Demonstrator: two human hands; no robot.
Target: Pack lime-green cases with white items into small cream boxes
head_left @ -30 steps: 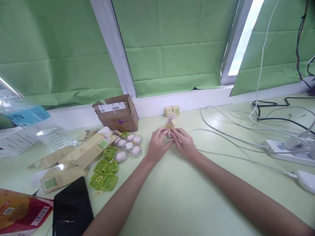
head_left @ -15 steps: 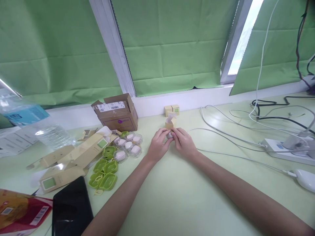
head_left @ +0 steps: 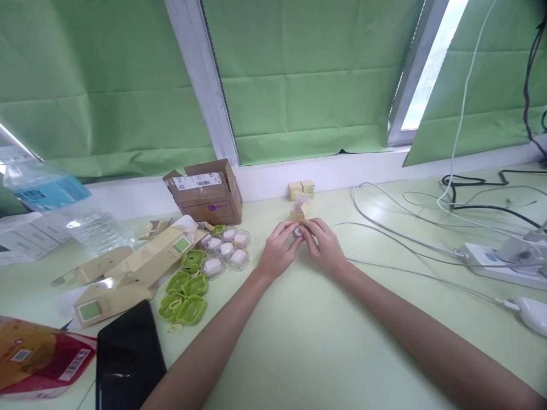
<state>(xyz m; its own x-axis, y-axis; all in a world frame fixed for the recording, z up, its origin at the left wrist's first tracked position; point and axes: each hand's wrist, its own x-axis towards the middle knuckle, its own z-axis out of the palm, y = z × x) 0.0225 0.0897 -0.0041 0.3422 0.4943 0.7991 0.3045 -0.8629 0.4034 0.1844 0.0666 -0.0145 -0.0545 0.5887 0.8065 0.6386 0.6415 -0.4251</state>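
My left hand (head_left: 277,254) and my right hand (head_left: 325,244) meet at the middle of the pale green table, fingertips pinched together on a small whitish case (head_left: 298,230) with a green part. A small open tan box (head_left: 298,212) stands just behind the fingers, touching or nearly touching them. Further back, by the window sill, sit two small closed tan boxes (head_left: 301,189). To the left lie several white cases in clear wrap (head_left: 226,250) and several green silicone covers (head_left: 184,293).
A brown shipping carton (head_left: 205,192) stands at the back left. Long tan boxes (head_left: 141,265), a black phone (head_left: 128,356), a red packet (head_left: 36,364) and a water bottle (head_left: 64,213) fill the left. White and black cables (head_left: 410,228), a power strip (head_left: 499,259) and a white mouse (head_left: 532,313) lie right.
The hands stay together on the small case, with only slight finger shifts. The view has drifted a little, so everything sits slightly to the right.
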